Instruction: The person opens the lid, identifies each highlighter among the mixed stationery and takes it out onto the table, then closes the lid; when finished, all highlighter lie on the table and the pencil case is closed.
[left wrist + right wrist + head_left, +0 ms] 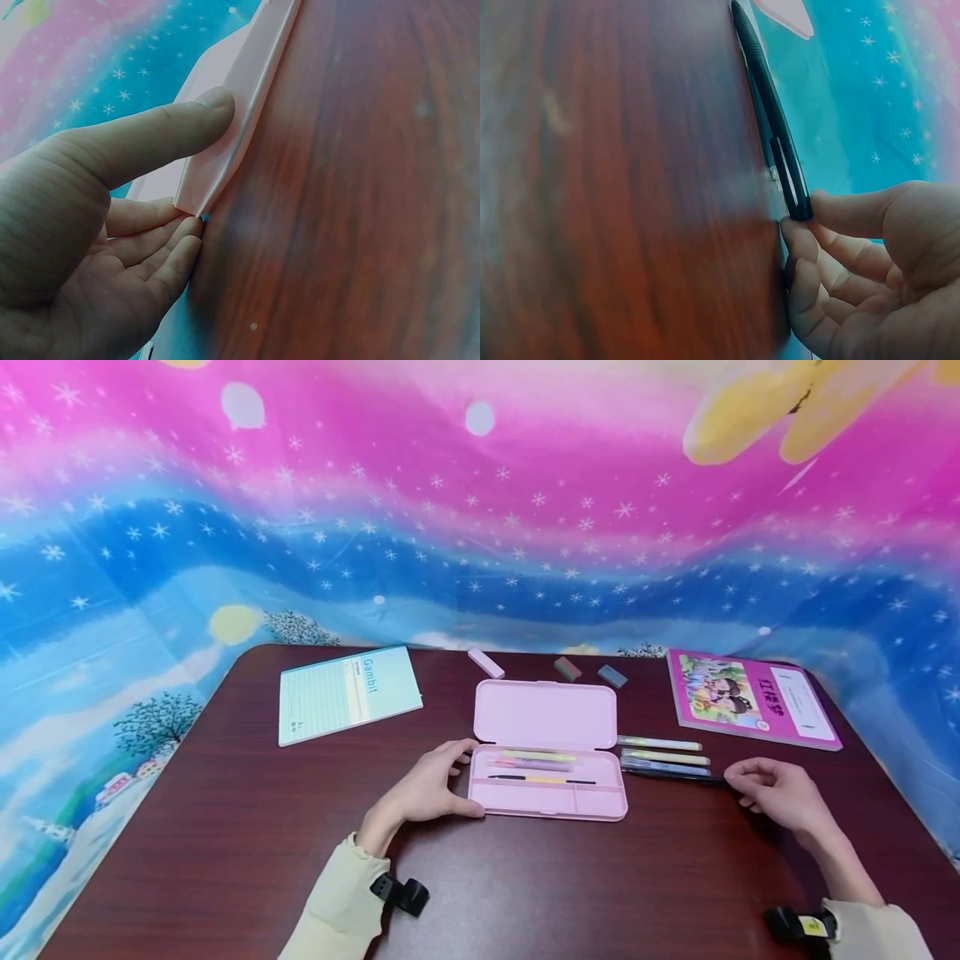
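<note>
An opened pink pencil case (546,716) lies mid-table, lid folded back. Inside it are a yellow-tipped pen (540,756), a pinkish pen (532,765) and a thin black-and-yellow stick (543,779). My left hand (427,783) holds the case's left end, thumb against its front side (240,127) and fingers around the far corner. To the right of the case, my right hand (780,795) pinches the clip end of a black pen (772,105) between thumb and fingers. That pen lies beside a bluish pen (675,769) and two pale-capped pens (671,757).
A teal-and-white notebook (348,693) lies at the back left, a pink picture-covered book (750,697) at the back right. Behind the case are a pink eraser (486,663), a brown-green eraser (567,669) and a blue-grey eraser (612,676). A patterned cloth (450,527) hangs behind the table.
</note>
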`<state>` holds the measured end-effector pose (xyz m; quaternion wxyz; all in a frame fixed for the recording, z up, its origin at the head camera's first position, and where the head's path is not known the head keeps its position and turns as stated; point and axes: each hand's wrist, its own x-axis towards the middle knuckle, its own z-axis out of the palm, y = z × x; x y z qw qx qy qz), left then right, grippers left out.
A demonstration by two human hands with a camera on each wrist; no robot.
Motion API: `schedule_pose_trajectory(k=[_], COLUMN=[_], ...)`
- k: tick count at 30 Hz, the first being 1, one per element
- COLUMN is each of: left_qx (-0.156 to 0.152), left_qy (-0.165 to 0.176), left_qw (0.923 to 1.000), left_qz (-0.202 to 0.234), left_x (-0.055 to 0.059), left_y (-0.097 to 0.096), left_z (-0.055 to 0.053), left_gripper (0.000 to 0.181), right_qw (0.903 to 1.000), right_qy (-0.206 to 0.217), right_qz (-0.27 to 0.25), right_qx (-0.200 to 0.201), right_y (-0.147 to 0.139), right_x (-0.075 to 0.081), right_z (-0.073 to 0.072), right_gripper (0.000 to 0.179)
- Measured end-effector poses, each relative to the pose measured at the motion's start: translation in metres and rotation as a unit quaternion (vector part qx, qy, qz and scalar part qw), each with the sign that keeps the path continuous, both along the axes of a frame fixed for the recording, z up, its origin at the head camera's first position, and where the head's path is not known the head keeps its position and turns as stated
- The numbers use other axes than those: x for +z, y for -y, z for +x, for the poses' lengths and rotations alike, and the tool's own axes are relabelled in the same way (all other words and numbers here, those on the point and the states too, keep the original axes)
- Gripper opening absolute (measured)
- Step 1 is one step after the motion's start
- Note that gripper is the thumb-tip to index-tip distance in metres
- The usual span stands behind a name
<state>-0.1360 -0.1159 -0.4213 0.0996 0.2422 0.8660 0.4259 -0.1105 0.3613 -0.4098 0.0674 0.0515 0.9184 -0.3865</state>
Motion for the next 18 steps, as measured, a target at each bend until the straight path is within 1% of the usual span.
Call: schedule_pose_trajectory(k=[8, 18], left_qx=[0.002, 0.004], left_qy=[0.006, 0.005], left_qw=[1.0000, 0.9999], left_qz=[-0.004, -0.010], left_x=[-0.0008, -0.0006], left_y=[-0.0001, -0.0002], left_z=[-0.0004, -0.0007], left_gripper=[0.076, 0.076], right_qw=[0.9998, 0.9996], right_qy=[-0.007, 0.007], right_qz=[0.013, 0.019], right_qx=[-0.012, -0.019], right_y=[0.0036, 0.0039], right_x=[-0.0003, -0.0014], right_z=[0.0001, -0.0042], right_gripper=[0.038, 0.043])
